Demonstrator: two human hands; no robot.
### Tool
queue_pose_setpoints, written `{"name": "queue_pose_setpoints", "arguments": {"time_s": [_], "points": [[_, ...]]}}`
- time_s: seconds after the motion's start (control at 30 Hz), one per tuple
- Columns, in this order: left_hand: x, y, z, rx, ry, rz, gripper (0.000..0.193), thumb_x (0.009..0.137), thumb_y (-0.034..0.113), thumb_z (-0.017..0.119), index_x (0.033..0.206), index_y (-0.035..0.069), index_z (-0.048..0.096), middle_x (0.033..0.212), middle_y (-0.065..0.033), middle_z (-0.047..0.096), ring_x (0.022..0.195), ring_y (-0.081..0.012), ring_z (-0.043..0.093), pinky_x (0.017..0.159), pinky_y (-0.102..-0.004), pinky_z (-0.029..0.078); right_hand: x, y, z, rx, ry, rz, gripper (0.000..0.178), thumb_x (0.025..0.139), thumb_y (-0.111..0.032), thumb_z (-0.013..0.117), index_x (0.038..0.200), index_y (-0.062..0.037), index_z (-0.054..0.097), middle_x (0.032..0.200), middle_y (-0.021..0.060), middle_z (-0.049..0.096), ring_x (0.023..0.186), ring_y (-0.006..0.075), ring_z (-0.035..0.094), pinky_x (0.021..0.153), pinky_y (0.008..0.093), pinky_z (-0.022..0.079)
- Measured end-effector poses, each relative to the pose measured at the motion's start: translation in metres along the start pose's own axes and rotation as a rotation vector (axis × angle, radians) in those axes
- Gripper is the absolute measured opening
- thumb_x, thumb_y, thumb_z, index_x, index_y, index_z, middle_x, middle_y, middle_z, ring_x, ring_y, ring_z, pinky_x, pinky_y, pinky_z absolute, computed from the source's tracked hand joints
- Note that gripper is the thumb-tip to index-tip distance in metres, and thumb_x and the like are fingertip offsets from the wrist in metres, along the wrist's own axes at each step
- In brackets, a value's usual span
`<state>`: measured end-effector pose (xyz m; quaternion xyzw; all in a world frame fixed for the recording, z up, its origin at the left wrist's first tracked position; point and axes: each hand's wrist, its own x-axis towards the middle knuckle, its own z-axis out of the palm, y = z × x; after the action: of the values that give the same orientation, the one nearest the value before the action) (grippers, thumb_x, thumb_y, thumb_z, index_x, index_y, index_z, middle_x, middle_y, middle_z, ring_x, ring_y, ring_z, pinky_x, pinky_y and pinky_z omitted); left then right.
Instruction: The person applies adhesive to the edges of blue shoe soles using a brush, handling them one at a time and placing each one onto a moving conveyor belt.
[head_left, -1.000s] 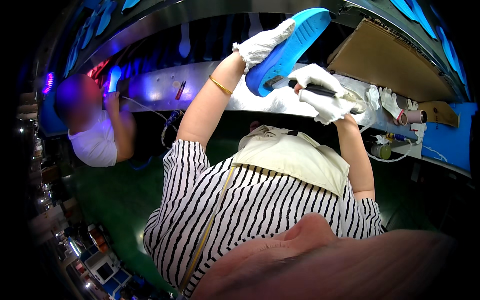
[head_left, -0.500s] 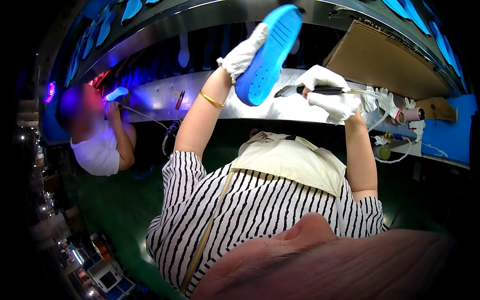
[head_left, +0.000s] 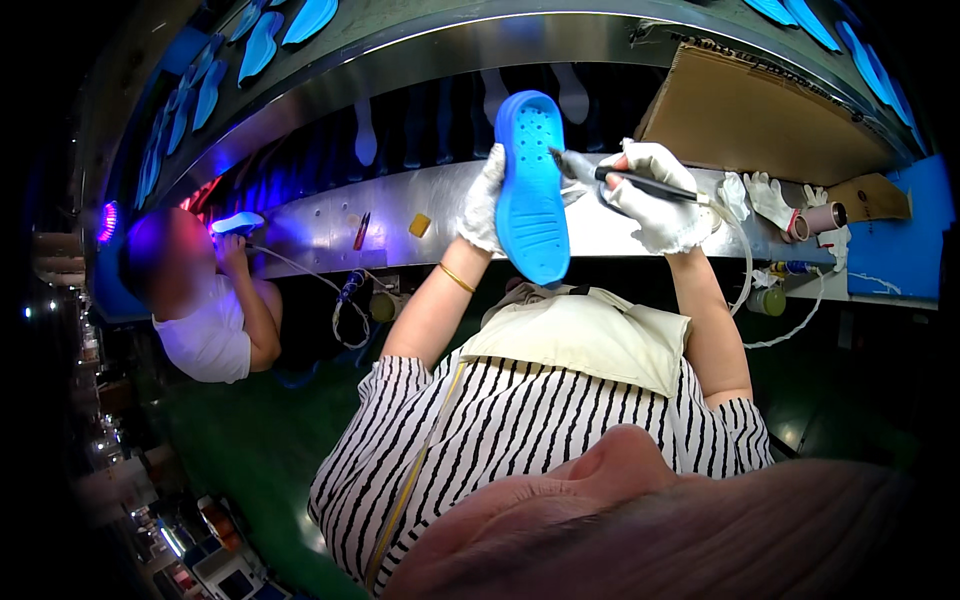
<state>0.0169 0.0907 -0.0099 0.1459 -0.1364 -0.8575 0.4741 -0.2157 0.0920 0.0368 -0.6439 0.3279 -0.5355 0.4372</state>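
Note:
My left hand (head_left: 483, 208), in a white glove, grips the edge of a blue shoe sole (head_left: 532, 200) and holds it up above the metal bench. Small holes dot the sole's upper end, and grooves cross its lower part. In my gloved right hand (head_left: 660, 205) is a brush (head_left: 652, 186) with a black handle and a pale hose running from its back end. Its bristles meet the sole's right edge near the holes; whether they press on it I cannot tell. Some fingertips poke bare from the right glove.
Left on the metal bench (head_left: 400, 190) lie a yellow sponge (head_left: 420, 225) and a slim red-handled tool (head_left: 362, 231). A co-worker (head_left: 205, 320) holds another blue sole (head_left: 238, 222). At right are a cardboard box (head_left: 765, 125), white gloves (head_left: 768, 202) and a spool (head_left: 825, 217). Soles line the upper conveyor.
The sole has come down toward me and turned more upright, its holed end now away from me. My right hand has brought the brush to it. The sponge has come into view.

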Motion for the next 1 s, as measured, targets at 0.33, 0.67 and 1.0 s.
{"name": "queue_pose_setpoints", "arguments": {"time_s": [0.33,0.67,1.0], "points": [[0.016,-0.037,0.035,0.115,0.049,0.139,0.086,0.086,0.073,0.043,0.142,0.008,0.036,0.132,-0.0147,0.051,0.116,-0.0272,0.056,0.100,-0.0415,0.048,-0.002,-0.021,0.023,0.127,-0.077,0.024,0.023,0.077,0.006,0.066,0.098,-0.0005,0.059,0.090,0.0066,0.062,0.081,0.0111,0.065,0.076,0.0273,0.053],[0.030,-0.023,0.014,0.140,0.065,0.243,0.091,0.084,0.078,0.035,0.142,0.008,0.036,0.129,-0.0204,0.054,0.113,-0.0364,0.057,0.097,-0.0514,0.047,-0.015,-0.017,0.031,-0.078,-0.162,-0.053,0.024,0.071,0.000,0.070,0.094,-0.0061,0.064,0.087,0.0088,0.063,0.077,0.0209,0.063,0.075,0.0315,0.052],[0.035,0.000,0.014,0.111,0.070,0.273,0.092,0.082,0.079,0.041,0.138,0.006,0.041,0.127,-0.0206,0.056,0.114,-0.0402,0.056,0.100,-0.0550,0.045,-0.019,-0.019,0.030,-0.016,-0.195,0.077,0.016,0.075,-0.004,0.070,0.090,-0.0057,0.066,0.086,0.0083,0.065,0.080,0.0172,0.065,0.075,0.0302,0.052]]}}
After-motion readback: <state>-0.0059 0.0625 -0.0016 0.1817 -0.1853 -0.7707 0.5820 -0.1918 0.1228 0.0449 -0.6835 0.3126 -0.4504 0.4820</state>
